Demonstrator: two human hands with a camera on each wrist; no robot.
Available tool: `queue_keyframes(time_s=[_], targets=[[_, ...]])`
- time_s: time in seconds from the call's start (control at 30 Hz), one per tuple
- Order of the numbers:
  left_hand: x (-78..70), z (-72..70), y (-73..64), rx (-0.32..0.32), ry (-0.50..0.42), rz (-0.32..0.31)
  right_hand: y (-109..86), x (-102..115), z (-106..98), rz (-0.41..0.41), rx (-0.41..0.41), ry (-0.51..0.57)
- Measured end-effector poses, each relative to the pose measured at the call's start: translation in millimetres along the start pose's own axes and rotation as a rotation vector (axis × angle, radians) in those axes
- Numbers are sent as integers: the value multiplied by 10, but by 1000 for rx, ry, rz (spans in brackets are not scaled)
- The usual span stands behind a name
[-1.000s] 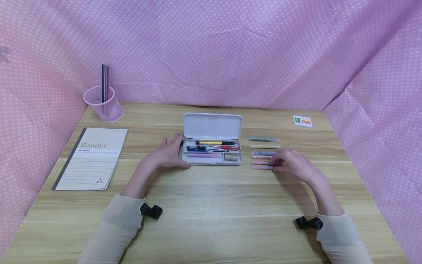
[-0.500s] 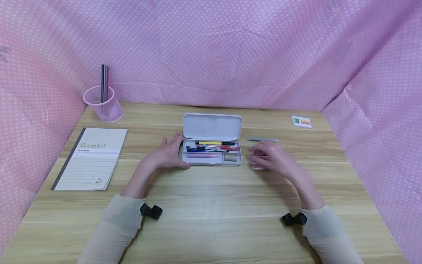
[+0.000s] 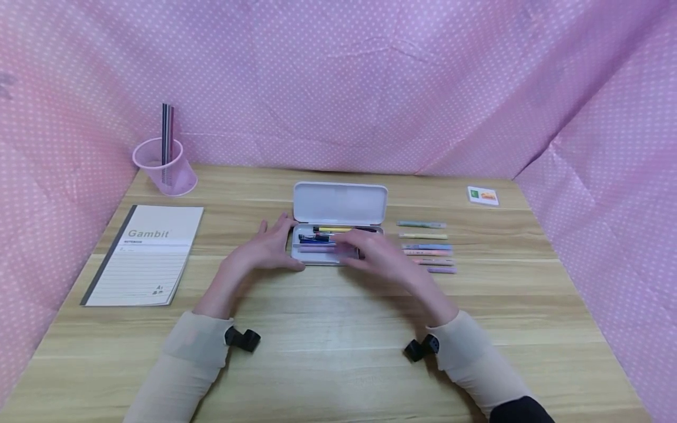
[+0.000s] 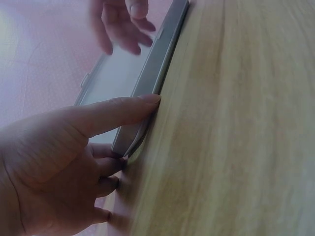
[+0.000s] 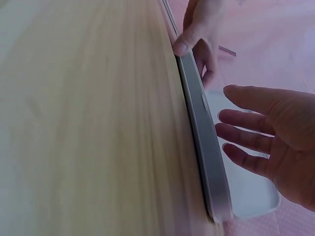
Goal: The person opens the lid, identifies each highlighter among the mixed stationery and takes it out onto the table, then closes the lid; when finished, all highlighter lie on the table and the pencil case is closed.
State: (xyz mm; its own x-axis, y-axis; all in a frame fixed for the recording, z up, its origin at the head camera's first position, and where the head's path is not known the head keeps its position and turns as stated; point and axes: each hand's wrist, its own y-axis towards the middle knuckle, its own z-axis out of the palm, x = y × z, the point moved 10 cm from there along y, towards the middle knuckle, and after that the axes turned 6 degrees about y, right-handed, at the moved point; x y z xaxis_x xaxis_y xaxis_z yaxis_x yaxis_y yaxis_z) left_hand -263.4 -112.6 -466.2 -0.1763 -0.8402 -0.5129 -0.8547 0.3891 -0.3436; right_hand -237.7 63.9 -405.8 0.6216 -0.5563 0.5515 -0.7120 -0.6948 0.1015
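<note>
A white pencil case (image 3: 317, 259) lies with its lid raised. My left hand (image 3: 264, 245) grips its left end, the thumb (image 4: 125, 114) against the front wall. Over the right half of the case hovers my right hand (image 3: 375, 254), its fingers slightly bent and loose; the right wrist view shows nothing held. Inside are a yellow-barrelled pen (image 3: 330, 229), darker pens (image 3: 312, 238) and a lilac marker (image 3: 317, 249); the right hand hides the other contents. Several pastel markers lie in a row right of the case, among them a green one (image 3: 421, 224) and a blue one (image 3: 428, 247).
At the left lies a notebook (image 3: 148, 255). Behind it stands a pink mesh cup (image 3: 177, 179) holding dark pencils (image 3: 167, 132). A small white card-like item (image 3: 482, 195) sits at the back right of the wooden table (image 3: 328, 352). Pink dotted cloth (image 3: 338, 88) surrounds the table.
My right hand has left the marker row and moved left over the pencil case, uncovering most of the markers. The left hand has stayed on the case.
</note>
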Motion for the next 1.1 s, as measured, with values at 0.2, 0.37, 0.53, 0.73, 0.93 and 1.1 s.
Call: queue_keyframes(time_s=[0.2, 0.37, 0.53, 0.73, 0.93, 1.1], targets=[[-4, 3, 3, -1, 10, 1, 80, 61, 144, 30, 58, 11], [-9, 4, 7, -1, 8, -3, 83, 69, 158, 37, 58, -7], [-6, 2, 7, -1, 5, -8, 80, 60, 170, 34, 68, -20], [3, -8, 1, -10, -3, -3, 99, 78, 188, 8, 86, -45], [-1, -5, 3, -17, 2, 9, 99, 69, 217, 7, 98, -79], [-15, -5, 9, -19, 5, 16, 92, 53, 220, 28, 99, -87]])
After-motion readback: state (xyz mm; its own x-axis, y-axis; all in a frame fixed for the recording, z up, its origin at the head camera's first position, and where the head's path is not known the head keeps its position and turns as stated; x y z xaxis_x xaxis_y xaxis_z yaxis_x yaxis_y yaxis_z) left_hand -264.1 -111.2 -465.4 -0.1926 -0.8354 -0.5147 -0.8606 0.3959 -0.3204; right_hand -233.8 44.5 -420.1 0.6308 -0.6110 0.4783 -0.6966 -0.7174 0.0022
